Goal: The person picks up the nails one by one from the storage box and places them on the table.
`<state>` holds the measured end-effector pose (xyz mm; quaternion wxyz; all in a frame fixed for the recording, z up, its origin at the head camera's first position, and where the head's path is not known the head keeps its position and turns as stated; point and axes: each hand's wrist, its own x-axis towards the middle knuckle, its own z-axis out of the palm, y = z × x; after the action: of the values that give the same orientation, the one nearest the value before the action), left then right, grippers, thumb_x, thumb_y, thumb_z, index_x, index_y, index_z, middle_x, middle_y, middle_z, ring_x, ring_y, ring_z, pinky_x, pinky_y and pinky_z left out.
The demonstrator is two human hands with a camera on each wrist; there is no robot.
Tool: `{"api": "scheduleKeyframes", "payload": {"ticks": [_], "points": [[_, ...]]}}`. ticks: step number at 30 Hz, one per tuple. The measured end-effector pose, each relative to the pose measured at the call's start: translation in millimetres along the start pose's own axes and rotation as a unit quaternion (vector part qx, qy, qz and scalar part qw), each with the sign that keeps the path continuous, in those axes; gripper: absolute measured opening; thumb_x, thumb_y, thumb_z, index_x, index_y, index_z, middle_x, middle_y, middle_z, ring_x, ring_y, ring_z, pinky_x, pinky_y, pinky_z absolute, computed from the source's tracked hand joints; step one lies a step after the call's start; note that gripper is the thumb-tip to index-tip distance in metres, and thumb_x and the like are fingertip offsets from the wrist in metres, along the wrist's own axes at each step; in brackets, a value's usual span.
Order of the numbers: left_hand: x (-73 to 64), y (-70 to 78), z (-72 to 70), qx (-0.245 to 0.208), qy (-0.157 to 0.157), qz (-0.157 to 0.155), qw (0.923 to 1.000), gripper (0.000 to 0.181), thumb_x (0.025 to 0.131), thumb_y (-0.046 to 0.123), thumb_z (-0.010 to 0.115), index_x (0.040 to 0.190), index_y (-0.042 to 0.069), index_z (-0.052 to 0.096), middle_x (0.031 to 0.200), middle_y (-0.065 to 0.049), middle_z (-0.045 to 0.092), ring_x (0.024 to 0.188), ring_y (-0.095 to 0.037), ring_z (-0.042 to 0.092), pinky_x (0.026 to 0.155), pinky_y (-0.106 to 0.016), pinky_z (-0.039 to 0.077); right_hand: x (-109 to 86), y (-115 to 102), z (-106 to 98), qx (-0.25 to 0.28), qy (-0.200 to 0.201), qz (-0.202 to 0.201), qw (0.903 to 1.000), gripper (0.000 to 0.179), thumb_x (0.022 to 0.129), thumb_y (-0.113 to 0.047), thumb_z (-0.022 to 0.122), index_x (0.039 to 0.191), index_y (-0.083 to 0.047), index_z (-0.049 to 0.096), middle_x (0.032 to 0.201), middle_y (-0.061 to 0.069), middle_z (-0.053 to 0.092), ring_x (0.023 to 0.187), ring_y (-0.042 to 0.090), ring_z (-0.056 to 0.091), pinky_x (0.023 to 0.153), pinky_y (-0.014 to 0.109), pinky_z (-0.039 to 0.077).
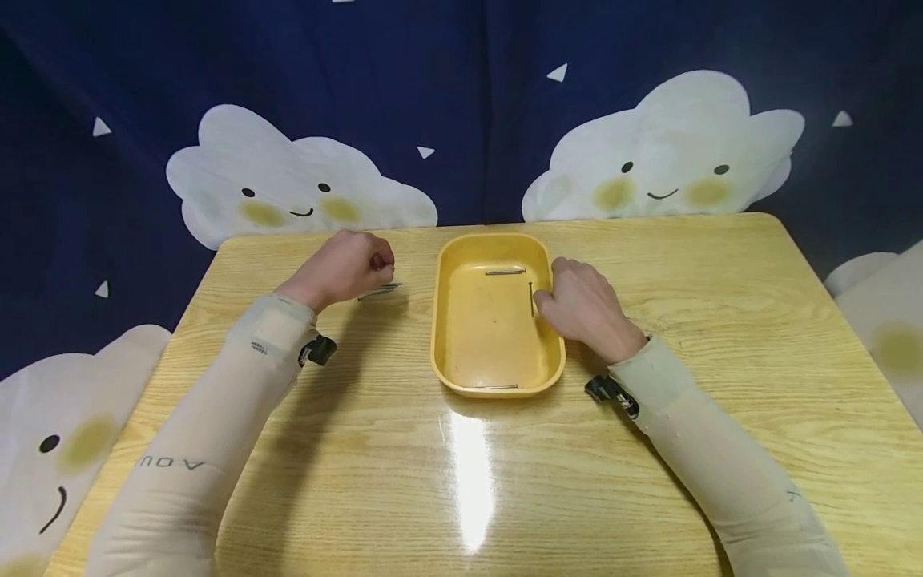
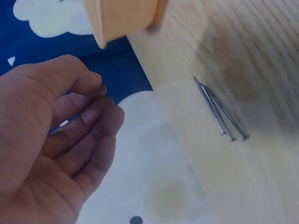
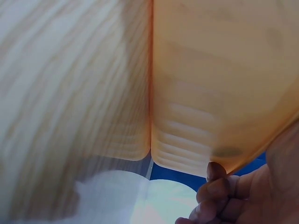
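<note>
- Left hand (image 1: 344,268): it hovers over the tabletop (image 1: 389,481), to the left of the yellow tray (image 1: 490,344); the grip is narrow, fingers loosely curved towards the thumb, and seen from the wrist it is holding nothing.
- Loose nails (image 2: 219,109): just below that hand, three lie bunched on the wood, nearly side by side; from where the head looks, they run together and I can't count them.
- Right hand (image 1: 584,304): its grip is closed over the tray's right wall, thumb inside the rim and fingers outside; from above, the hand covers part of that wall.
- Inside the tray, the upper nails (image 1: 505,272) lie crosswise near the far end, so close together that their number is hard to make out.
- The side nail (image 1: 530,299) points away from the person, by the right thumb.
- The near nail (image 1: 497,387) lies along the near wall, a thin line that is difficult to see.
- The tray's corner is cut off in the left wrist view; the right wrist view shows its outer wall, which hides the nails inside.
- Both sleeves run out of the picture at the bottom.
</note>
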<state>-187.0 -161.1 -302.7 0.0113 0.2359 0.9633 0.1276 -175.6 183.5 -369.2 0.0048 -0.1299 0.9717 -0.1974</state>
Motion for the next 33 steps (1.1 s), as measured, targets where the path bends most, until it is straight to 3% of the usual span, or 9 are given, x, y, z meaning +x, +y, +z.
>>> {"api": "scheduleKeyframes", "payload": {"ticks": [7,19,27,33], "points": [[3.8,18.1,-2.6,0.016,0.021,0.064,0.9976,0.014,0.087,0.007,0.058,0.078,0.009,0.069,0.073,-0.004,0.063,0.07,-0.018,0.055,0.071,-0.033,0.044,-0.1,1.4,1.0,-0.001,0.001,0.003,1.0,0.026,0.093,-0.025,0.052,0.092,0.0,0.056,0.084,0.016,0.057,0.072,0.032,0.054,0.059,0.039,0.041],[4.0,47.6,-1.9,0.011,0.017,0.12,0.9926,0.012,0.092,0.01,0.062,0.086,0.007,0.071,0.08,-0.006,0.067,0.076,-0.019,0.057,0.074,-0.034,0.049,-0.1,1.0,0.7,-0.001,0.006,-0.001,1.0,0.026,0.093,-0.025,0.052,0.091,0.0,0.056,0.084,0.016,0.057,0.073,0.033,0.055,0.06,0.04,0.041],[4.9,70.7,2.5,0.0,-0.001,0.158,0.9875,0.011,0.092,0.008,0.063,0.084,0.008,0.071,0.082,-0.005,0.066,0.076,-0.016,0.056,0.072,-0.031,0.05,0.0,0.8,-0.3,-0.003,0.002,0.001,1.0,0.027,0.094,-0.026,0.052,0.093,0.0,0.057,0.085,0.016,0.058,0.075,0.033,0.055,0.061,0.04,0.042],[4.3,84.8,10.4,0.0,-0.032,0.181,0.9829,0.01,0.092,0.008,0.064,0.087,0.008,0.072,0.085,-0.005,0.069,0.077,-0.015,0.06,0.074,-0.031,0.054,-0.6,1.0,0.3,0.0,0.002,-0.002,1.0,0.026,0.094,-0.026,0.052,0.091,0.0,0.056,0.084,0.016,0.057,0.073,0.032,0.054,0.059,0.039,0.041]]}}
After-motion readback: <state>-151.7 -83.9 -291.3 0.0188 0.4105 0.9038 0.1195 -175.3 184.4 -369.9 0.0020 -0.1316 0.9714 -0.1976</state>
